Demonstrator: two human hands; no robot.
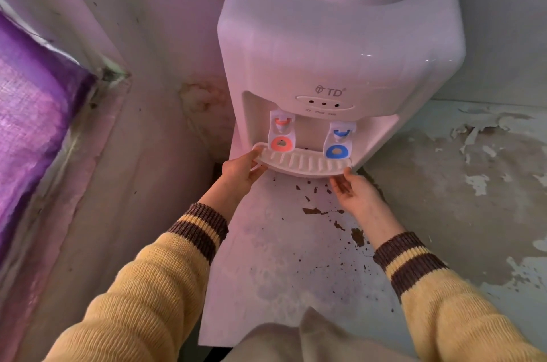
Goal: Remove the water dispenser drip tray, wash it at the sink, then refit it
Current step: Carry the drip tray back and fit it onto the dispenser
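Note:
A white tabletop water dispenser (340, 45) stands on a worn white surface. Its white slotted drip tray (305, 165) sits at the front base, under a red tap (281, 136) and a blue tap (337, 144). My left hand (242, 169) grips the tray's left end, thumb on top and fingers underneath. My right hand (352, 193) is at the tray's right end with its fingers spread under the corner; the fingertips touch or nearly touch the edge, and I cannot tell whether they grip it.
The dispenser stands in a corner against stained walls. A purple curtained window (35, 113) with a ledge is at the left. The white surface (296, 258) has chipped paint, and peeling grey-green paint (473, 184) lies to the right.

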